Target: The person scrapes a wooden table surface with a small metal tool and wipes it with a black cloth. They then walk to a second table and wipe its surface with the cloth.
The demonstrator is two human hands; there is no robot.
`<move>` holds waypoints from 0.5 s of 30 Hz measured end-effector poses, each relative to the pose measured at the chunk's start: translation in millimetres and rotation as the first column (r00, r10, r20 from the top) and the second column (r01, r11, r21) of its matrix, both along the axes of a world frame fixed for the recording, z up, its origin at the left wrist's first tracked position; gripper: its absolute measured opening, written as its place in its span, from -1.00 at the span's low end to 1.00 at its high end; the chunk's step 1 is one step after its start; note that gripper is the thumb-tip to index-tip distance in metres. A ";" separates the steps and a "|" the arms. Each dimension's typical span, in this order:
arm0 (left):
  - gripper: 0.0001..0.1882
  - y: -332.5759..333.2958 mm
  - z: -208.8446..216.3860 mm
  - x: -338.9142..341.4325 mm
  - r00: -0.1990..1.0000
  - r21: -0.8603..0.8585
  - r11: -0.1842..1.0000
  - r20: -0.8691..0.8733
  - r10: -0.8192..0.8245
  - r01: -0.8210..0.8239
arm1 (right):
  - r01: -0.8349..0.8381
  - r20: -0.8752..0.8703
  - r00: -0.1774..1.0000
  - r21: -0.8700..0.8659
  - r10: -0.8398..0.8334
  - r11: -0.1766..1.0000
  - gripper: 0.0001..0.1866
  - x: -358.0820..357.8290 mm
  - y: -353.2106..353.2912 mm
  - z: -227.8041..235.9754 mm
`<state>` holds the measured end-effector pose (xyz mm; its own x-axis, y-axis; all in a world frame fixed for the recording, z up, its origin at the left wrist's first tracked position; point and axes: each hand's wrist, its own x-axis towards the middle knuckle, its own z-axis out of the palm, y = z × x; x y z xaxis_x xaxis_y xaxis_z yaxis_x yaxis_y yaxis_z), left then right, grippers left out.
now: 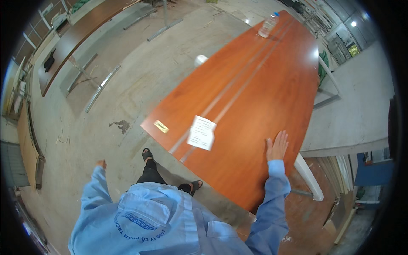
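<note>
My right hand (278, 146) lies flat on a reddish-brown wooden panel (250, 110), close to its right edge, with the fingers stretched out and nothing held. Two pale parallel stripes run along the panel's length. Left of that hand, a white sheet of paper (202, 133) with print rests across the stripes. A small yellowish label (161, 126) sits by the panel's left corner. My left hand (101, 163) hangs out at my left side, away from the panel. It looks small and smeared, so its fingers cannot be made out.
A clear bottle with a blue cap (268, 26) stands at the panel's far end. A white round object (200, 60) shows beyond its left edge. Far left, a darker brown panel (80, 36) carries a black object (49, 61). Metal floor supports (102, 89) and leaning boards (27, 144) lie around.
</note>
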<state>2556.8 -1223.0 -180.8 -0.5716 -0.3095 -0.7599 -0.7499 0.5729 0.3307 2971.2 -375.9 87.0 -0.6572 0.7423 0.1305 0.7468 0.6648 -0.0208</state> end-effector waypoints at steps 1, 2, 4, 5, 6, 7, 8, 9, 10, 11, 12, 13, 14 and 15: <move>-0.57 -9.5 -20.8 32.9 0.998 -0.100 0.995 0.067 -0.015 0.022 | -0.010 -0.024 1.000 0.020 0.010 1.000 -0.14 -28.5 7.7 1.6; -0.62 -23.4 -31.0 56.0 0.983 -0.077 0.987 0.122 -0.134 0.144 | 0.053 0.011 0.999 -0.009 -0.053 0.999 -0.15 -59.3 10.3 3.9; -0.55 -36.4 -46.8 89.0 0.909 0.022 0.952 0.305 0.285 -0.306 | 0.166 0.100 0.981 0.005 -0.166 0.986 -0.15 -129.5 11.1 10.4; -0.52 -39.6 -51.0 99.5 0.913 0.091 0.951 0.320 0.254 -0.297 | 0.182 0.135 0.974 0.019 -0.183 0.983 -0.14 -165.9 7.4 12.7; -0.49 -40.1 -55.6 102.2 0.883 0.007 0.957 0.387 0.266 -0.291 | 0.228 0.246 0.940 0.063 -0.237 0.972 -0.13 -205.9 3.2 14.0; -0.49 -39.0 -58.6 102.7 0.909 0.119 0.947 0.337 0.245 -0.299 | 0.166 0.200 0.966 -0.002 -0.162 0.986 -0.12 -241.6 -2.4 14.3; -0.49 -36.3 -63.1 95.9 0.912 0.150 0.940 0.328 0.246 -0.308 | 0.099 0.158 0.982 0.016 -0.100 0.995 -0.11 -278.4 -11.0 12.7; -0.49 -33.0 -65.8 88.0 0.914 0.115 0.949 0.326 0.242 -0.292 | 0.060 0.144 0.988 0.023 -0.063 0.998 -0.10 -304.9 -21.5 8.6; -0.49 -30.4 -68.4 70.9 0.933 0.217 0.938 0.298 0.200 -0.270 | 0.029 0.136 0.990 0.048 -0.035 0.998 -0.10 -330.2 -32.8 4.4; -0.49 -27.1 -70.7 52.2 0.949 0.256 0.939 0.272 0.158 -0.230 | -0.021 0.059 0.998 0.045 0.018 0.999 -0.09 -348.2 -39.7 3.7; -0.49 -22.1 -73.1 33.5 0.955 0.232 0.952 0.265 0.133 -0.197 | -0.058 0.047 0.997 -0.028 0.059 0.998 -0.08 -363.1 -44.8 4.0; -0.46 -20.4 -73.5 10.5 0.956 0.311 0.922 0.246 0.158 -0.232 | -0.051 0.015 0.999 -0.018 0.051 0.999 -0.06 -372.7 -48.9 4.3; -0.45 -18.1 -73.9 -11.2 0.974 0.407 0.891 0.182 0.135 -0.200 | -0.060 -0.002 0.998 -0.042 0.060 0.997 -0.04 -379.6 -51.4 5.4; -0.44 -16.3 -73.9 -34.6 0.984 0.433 0.886 0.135 0.117 -0.165 | -0.090 -0.071 0.994 -0.048 0.086 0.995 -0.03 -383.6 -51.7 7.5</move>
<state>2522.1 -1239.4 -254.7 -0.4591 -0.0008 -0.8884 -0.8551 0.2717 0.4416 2587.6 -427.6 94.6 -0.7109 0.6890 0.1411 0.6812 0.7244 -0.1056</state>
